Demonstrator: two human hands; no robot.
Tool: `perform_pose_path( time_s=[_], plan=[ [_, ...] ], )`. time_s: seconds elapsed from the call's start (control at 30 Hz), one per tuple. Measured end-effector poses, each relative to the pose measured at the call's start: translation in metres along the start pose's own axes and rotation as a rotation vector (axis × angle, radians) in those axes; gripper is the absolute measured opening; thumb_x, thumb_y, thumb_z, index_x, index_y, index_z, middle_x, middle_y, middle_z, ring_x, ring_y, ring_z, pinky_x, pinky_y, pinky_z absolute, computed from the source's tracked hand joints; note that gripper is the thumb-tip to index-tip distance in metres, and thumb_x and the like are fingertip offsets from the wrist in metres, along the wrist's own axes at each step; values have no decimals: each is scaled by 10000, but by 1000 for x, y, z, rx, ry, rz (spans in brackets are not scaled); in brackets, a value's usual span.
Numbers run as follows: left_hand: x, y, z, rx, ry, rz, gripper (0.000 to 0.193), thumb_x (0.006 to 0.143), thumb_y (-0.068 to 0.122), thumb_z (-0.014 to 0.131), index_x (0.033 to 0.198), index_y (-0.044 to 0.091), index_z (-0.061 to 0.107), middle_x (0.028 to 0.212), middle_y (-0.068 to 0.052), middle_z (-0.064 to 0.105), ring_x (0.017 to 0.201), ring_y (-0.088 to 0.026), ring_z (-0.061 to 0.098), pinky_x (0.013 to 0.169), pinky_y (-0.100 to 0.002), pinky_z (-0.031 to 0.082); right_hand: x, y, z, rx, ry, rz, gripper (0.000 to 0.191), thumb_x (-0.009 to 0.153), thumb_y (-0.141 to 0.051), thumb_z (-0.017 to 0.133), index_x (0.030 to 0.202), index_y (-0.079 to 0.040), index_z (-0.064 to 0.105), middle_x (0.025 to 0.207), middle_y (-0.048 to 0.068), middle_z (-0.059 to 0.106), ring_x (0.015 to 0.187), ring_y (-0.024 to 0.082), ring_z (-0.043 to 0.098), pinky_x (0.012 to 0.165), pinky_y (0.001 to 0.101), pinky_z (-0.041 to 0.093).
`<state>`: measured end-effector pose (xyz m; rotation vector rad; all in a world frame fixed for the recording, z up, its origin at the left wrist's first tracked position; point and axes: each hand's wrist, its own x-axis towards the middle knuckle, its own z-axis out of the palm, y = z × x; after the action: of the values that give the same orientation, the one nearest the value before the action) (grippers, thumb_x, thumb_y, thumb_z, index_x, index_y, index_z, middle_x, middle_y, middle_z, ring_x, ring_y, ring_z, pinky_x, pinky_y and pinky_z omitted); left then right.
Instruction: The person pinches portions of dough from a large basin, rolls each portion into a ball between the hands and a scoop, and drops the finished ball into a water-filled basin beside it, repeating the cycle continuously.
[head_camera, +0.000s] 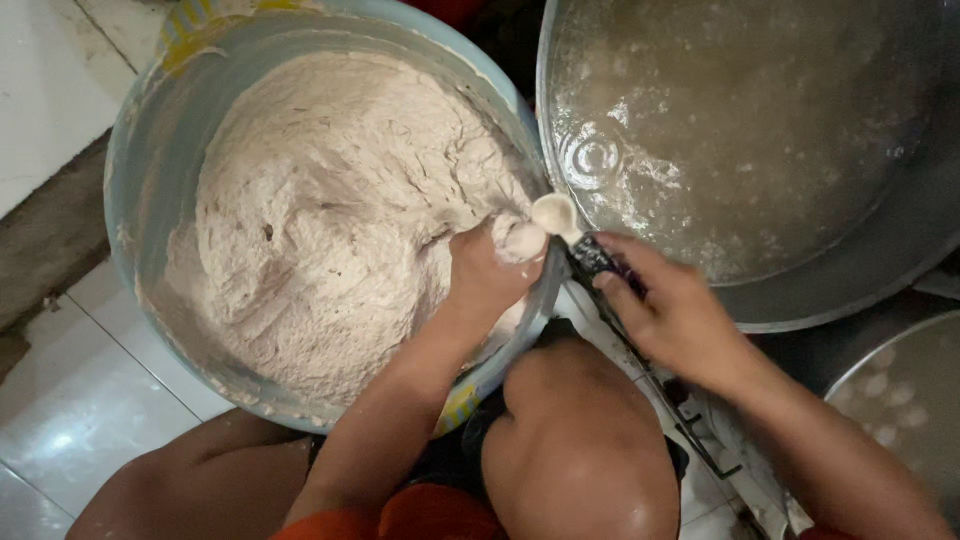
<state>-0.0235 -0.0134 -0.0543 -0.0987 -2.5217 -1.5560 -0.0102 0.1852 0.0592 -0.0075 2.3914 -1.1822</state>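
White tiled floor (70, 400) below, with a darker strip of bare concrete (50, 240) along the left edge. Seen from above, squatting, with a bare knee (580, 440) in the middle of the lower edge.

Standing on the floor at upper left, a big pale blue tub (130, 200), smeared inside and filled nearly to the rim with thick, pinkish-beige paste (330, 220), rough and peaked on top. Just beside the tub's right rim, at upper right, a wide metal pot (880, 260) holding cloudy, bubbling liquid (740, 120). At the lower right corner, part of another metal vessel (900, 390) with pale round lumps in murky water.

Left hand (490, 275) down at the right rim of the tub, clenched around a fistful of the paste, a rounded ball of paste (522, 240) squeezed up out of the top of the fist. Right hand (670, 310) close beside it over the gap between tub and pot, gripping the dark handle of a spoon (575, 235) between thumb and fingers. Spoon bowl pale, coated with paste, touching the squeezed ball at the tub's rim, right by the near edge of the pot.
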Motion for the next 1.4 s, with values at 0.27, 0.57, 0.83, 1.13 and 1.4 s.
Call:
perform_pose_path(
  time_s=[0.27, 0.57, 0.83, 1.13, 1.4],
  plan=[
    [0, 2, 4, 354, -72, -176, 340, 703, 323, 819, 908, 61, 751, 737, -178, 710, 705, -396, 689, 665, -494, 534, 8, 12, -3, 152, -145, 174, 436, 968, -175, 625, 1402, -125, 616, 914, 106, 778, 749, 113, 643, 669, 290, 547],
    [-6, -5, -2, 159, -24, -40, 236, 831, 247, 767, 962, 52, 746, 861, -183, 735, 763, -426, 670, 729, -482, 551, 42, 45, -35, -203, 209, -27, 458, 965, -134, 628, 1420, -85, 609, 1209, 213, 713, 932, 276, 726, 787, 343, 571],
    [-11, -6, 4, -107, 122, -40, 365, 840, 198, 775, 1113, 0, 637, 908, -173, 715, 825, -374, 731, 751, -414, 586, 8, 17, -4, -71, 25, -186, 431, 958, -139, 686, 1369, -35, 613, 1236, 222, 710, 1037, 256, 724, 846, 368, 565],
    [-10, 0, 3, 189, -135, -265, 333, 722, 286, 828, 970, 75, 760, 802, -175, 740, 760, -385, 714, 678, -468, 552, -2, 3, 11, 180, -239, 246, 464, 936, -153, 618, 1400, -120, 608, 896, 52, 770, 625, 128, 574, 575, 300, 507],
    [-17, -1, 1, 303, -94, -125, 338, 764, 383, 839, 839, 72, 730, 768, -148, 735, 702, -401, 664, 711, -489, 520, -5, 54, -16, -19, 100, 106, 534, 1019, -137, 599, 1545, -87, 522, 1053, 156, 675, 883, 157, 635, 757, 309, 518]
  ],
)
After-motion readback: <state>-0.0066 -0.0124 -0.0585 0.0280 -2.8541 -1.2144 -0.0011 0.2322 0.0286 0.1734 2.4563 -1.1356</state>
